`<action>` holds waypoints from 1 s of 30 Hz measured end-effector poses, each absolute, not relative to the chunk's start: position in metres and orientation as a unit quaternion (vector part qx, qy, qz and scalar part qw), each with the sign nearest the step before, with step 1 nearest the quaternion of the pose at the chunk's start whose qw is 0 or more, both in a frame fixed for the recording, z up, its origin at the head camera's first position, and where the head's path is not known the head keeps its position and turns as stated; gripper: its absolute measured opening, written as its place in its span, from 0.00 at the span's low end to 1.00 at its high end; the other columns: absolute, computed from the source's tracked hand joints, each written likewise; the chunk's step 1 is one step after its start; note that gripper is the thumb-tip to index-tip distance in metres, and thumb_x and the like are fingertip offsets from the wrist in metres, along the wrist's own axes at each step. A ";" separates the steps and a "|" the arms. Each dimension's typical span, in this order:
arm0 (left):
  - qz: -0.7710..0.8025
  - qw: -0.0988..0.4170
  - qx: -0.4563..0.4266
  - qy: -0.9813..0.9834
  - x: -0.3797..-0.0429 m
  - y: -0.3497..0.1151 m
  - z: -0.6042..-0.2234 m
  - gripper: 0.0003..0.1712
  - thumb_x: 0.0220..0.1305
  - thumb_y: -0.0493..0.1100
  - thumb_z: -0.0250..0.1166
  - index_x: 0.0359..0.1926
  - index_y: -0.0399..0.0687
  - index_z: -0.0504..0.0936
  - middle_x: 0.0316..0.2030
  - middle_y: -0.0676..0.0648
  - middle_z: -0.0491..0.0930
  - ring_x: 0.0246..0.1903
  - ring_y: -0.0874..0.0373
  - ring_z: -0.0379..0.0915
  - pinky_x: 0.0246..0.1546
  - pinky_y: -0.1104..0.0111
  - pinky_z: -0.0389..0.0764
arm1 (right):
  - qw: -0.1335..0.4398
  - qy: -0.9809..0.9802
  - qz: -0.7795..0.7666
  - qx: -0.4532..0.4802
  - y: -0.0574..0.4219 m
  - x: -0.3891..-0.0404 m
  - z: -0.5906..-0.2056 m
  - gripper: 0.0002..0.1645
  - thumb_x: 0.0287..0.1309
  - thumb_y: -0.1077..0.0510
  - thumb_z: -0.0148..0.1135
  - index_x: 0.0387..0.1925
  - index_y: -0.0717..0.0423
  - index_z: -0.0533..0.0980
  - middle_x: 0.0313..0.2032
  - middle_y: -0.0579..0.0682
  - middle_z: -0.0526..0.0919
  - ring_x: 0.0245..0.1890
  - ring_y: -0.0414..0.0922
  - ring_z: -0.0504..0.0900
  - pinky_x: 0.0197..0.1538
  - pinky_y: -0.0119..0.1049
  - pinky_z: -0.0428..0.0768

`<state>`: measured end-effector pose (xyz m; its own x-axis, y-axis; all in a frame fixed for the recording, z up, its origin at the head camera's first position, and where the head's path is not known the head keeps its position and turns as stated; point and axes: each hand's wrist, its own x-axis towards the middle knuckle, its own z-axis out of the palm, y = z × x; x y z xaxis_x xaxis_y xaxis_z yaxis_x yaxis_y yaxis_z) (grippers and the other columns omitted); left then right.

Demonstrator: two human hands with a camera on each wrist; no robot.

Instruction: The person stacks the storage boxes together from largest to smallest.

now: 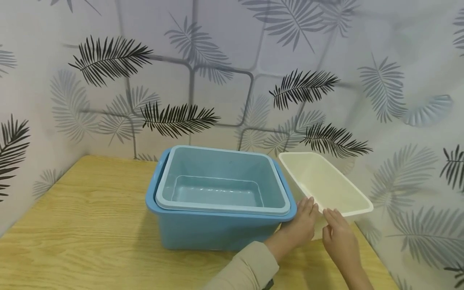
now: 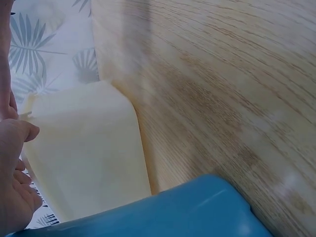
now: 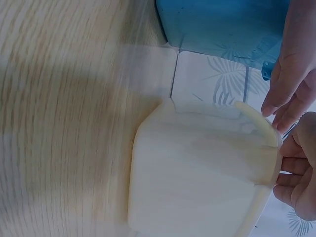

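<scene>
A cream plastic storage bin [image 1: 330, 183] stands at the right side of the table, its open top facing up. My left hand [image 1: 302, 223] grips the near rim of this bin, close to the blue bin's corner. Just to its right, my right hand [image 1: 340, 239] holds the same rim, fingers bent over the edge. Both hands meet the rim in the right wrist view, where the cream bin's side wall [image 3: 197, 173] shows. Left of them stands a larger blue bin [image 1: 217, 231], with a light blue bin [image 1: 224, 161] nested inside it.
Wood-grain table [image 1: 79, 225] surface extends left of the blue bins and in front of them. Behind and to the right hangs a leaf-patterned cloth [image 1: 232, 80]. The blue bin's right end is close beside the cream bin.
</scene>
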<state>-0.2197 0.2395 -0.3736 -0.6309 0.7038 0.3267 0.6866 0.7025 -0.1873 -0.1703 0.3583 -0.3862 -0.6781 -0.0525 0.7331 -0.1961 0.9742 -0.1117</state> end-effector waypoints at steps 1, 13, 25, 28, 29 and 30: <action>0.021 0.187 -0.385 -0.903 -0.220 0.240 -0.374 0.32 0.62 0.51 0.54 0.65 0.48 0.60 0.66 0.50 0.58 0.66 0.57 0.53 0.63 0.71 0.61 | 0.395 -0.912 0.093 0.066 0.358 -0.170 -0.386 0.21 0.39 0.76 0.50 0.41 0.75 0.75 0.42 0.70 0.79 0.45 0.68 0.75 0.17 0.26 0.68; 0.009 0.161 -0.393 -0.905 -0.221 0.246 -0.376 0.32 0.61 0.51 0.54 0.65 0.52 0.58 0.66 0.52 0.57 0.67 0.57 0.52 0.65 0.70 0.57 | 0.397 -0.911 0.109 0.037 0.362 -0.162 -0.386 0.19 0.40 0.77 0.48 0.39 0.77 0.75 0.40 0.72 0.78 0.45 0.70 0.73 0.09 0.20 0.55; 0.027 0.142 -0.405 -0.903 -0.212 0.254 -0.375 0.29 0.66 0.52 0.48 0.67 0.56 0.56 0.68 0.56 0.53 0.68 0.60 0.46 0.66 0.73 0.54 | 0.397 -0.912 0.103 -0.017 0.371 -0.157 -0.383 0.17 0.42 0.76 0.46 0.37 0.79 0.75 0.39 0.75 0.77 0.43 0.72 0.73 0.15 0.39 0.75; 0.020 0.146 -0.403 -0.903 -0.213 0.253 -0.374 0.31 0.64 0.52 0.51 0.67 0.54 0.56 0.68 0.54 0.53 0.68 0.59 0.47 0.66 0.72 0.54 | 0.397 -0.913 0.095 -0.016 0.367 -0.158 -0.382 0.18 0.43 0.75 0.46 0.37 0.79 0.75 0.40 0.75 0.77 0.44 0.72 0.72 0.21 0.43 0.80; 0.018 0.151 -0.401 -0.903 -0.214 0.253 -0.374 0.31 0.64 0.52 0.52 0.66 0.53 0.56 0.68 0.53 0.53 0.68 0.58 0.48 0.66 0.72 0.55 | 0.400 -0.912 0.088 -0.012 0.365 -0.158 -0.381 0.18 0.42 0.74 0.47 0.37 0.79 0.75 0.40 0.75 0.77 0.44 0.72 0.72 0.27 0.48 0.81; 0.015 0.153 -0.398 -0.904 -0.215 0.252 -0.374 0.32 0.63 0.52 0.52 0.66 0.52 0.56 0.68 0.52 0.53 0.68 0.58 0.49 0.66 0.71 0.55 | 0.404 -0.911 0.082 -0.005 0.363 -0.158 -0.381 0.18 0.42 0.74 0.47 0.38 0.79 0.75 0.40 0.74 0.77 0.44 0.72 0.73 0.33 0.54 0.80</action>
